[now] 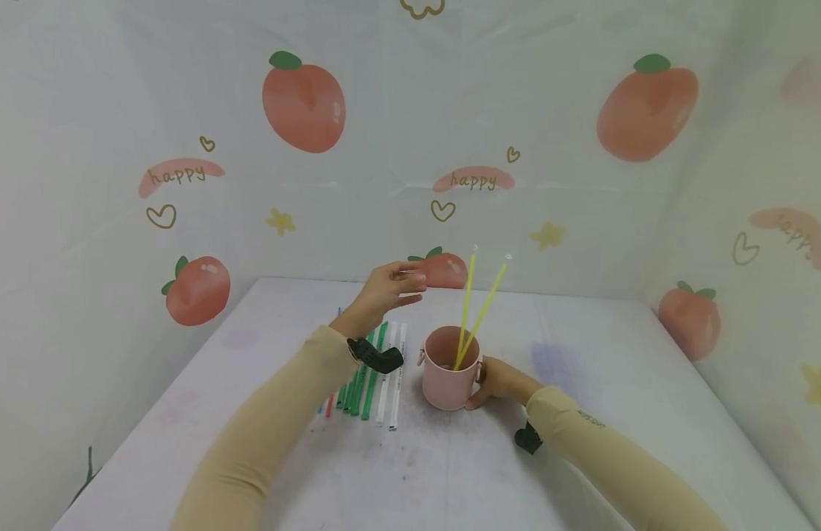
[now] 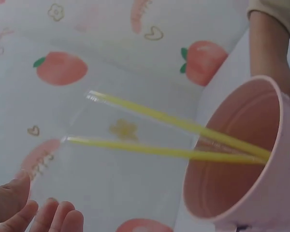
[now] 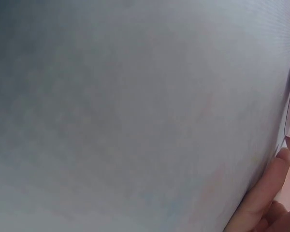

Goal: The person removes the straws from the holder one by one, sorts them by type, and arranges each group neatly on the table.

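A small pink bucket [image 1: 448, 387] with side lugs stands upright on the table. Two yellow straws [image 1: 482, 313] in clear wrappers lean inside it, their upper ends above the rim. My right hand [image 1: 503, 382] holds the bucket low on its right side, thumb towards the front; the rest of its fingers are partly hidden. In the air to the left of the straws is my left hand [image 1: 395, 286], fingers extended and nothing held. The left wrist view shows its fingers [image 2: 48, 215] apart from the straw tips.
Under and beside my left forearm lies a row of wrapped straws: several green ones [image 1: 370, 383], white ones [image 1: 397, 383] and a red one [image 1: 329, 405]. A printed cloth [image 1: 383, 206] hangs behind the white-covered table [image 1: 463, 472].
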{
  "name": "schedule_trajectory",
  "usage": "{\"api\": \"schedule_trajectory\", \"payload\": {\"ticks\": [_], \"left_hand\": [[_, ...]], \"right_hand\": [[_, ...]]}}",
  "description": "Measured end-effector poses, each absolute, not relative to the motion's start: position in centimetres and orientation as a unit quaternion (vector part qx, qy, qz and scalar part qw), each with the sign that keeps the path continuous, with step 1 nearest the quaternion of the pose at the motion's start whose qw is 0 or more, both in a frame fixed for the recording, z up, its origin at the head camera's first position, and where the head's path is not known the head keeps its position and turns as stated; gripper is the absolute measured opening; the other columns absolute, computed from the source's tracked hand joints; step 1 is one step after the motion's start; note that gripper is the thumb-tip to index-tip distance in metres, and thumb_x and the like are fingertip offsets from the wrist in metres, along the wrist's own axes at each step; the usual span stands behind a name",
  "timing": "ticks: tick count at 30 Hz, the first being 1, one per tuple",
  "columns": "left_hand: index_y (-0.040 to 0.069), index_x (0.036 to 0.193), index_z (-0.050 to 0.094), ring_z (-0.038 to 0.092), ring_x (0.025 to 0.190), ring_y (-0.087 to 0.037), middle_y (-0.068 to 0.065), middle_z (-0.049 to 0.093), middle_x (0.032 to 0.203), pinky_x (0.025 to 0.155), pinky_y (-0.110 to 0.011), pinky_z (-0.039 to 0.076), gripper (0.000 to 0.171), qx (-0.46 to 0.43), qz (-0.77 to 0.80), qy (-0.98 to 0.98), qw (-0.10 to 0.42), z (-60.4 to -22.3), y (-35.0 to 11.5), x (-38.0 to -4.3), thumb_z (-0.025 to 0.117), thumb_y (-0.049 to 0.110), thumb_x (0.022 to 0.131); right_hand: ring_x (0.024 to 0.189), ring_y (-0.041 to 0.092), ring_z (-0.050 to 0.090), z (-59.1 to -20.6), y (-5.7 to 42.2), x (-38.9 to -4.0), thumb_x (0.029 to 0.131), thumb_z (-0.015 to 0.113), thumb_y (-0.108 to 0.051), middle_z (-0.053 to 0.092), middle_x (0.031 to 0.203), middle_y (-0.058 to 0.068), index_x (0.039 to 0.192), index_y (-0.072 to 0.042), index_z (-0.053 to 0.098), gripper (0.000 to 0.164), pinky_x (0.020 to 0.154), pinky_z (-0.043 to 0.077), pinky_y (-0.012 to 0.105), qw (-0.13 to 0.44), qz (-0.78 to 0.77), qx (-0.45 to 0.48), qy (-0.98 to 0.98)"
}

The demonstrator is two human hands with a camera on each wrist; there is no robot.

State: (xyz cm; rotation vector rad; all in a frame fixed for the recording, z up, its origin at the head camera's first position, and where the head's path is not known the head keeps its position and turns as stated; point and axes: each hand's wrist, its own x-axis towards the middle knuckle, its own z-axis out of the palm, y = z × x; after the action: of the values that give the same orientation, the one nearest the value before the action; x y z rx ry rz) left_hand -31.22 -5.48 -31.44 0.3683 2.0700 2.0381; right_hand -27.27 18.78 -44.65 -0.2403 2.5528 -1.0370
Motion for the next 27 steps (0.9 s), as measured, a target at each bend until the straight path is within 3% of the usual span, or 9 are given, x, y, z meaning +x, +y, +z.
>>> {"api": "schedule_trajectory", "payload": {"ticks": [7,17,24,27], "left_hand": [[0.003,0.138,0.048,0.058,0.117,-0.032,-0.018,0.053,0.134,0.097,-0.038,0.052,0.046,0.126,0.701,0.691,0.119,-31.4,-3.2,-30.9,0.061,0.006,0.094],[-0.001,0.137,0.050,0.059,0.119,-0.033,-0.021,0.056,0.132,0.097,-0.037,0.052,0.047,0.124,0.678,0.714,0.125,-32.5,-1.2,-31.2,0.064,0.008,0.093],[-0.002,0.133,0.055,0.057,0.121,-0.033,-0.022,0.055,0.133,0.099,-0.038,0.051,0.041,0.114,0.683,0.708,0.135,-33.7,-0.3,-31.3,0.063,0.006,0.093],[0.000,0.132,0.056,0.058,0.121,-0.032,-0.022,0.056,0.132,0.099,-0.038,0.051,0.040,0.103,0.685,0.707,0.142,-34.1,0.0,-31.5,0.063,0.005,0.093]], "right_hand": [[0.125,0.035,0.050,-44.4,18.7,-27.1,0.063,0.092,-0.015,0.057,0.131,0.018,0.131,0.002,0.052,0.081,0.109,0.037,0.053,0.190,-0.368,-0.088,0.906],[0.122,0.032,0.050,-44.2,18.8,-27.1,0.063,0.092,-0.015,0.058,0.127,0.015,0.128,0.001,0.054,0.077,0.110,0.036,0.053,0.191,-0.383,-0.100,0.898],[0.115,0.031,0.053,-44.0,19.1,-27.0,0.059,0.094,-0.030,0.060,0.122,0.015,0.125,0.003,0.054,0.084,0.105,0.040,0.053,0.187,-0.372,-0.137,0.899],[0.118,0.030,0.051,-44.1,19.1,-27.1,0.060,0.094,-0.024,0.059,0.125,0.014,0.127,0.002,0.054,0.082,0.108,0.037,0.053,0.185,-0.378,-0.141,0.896]]}}
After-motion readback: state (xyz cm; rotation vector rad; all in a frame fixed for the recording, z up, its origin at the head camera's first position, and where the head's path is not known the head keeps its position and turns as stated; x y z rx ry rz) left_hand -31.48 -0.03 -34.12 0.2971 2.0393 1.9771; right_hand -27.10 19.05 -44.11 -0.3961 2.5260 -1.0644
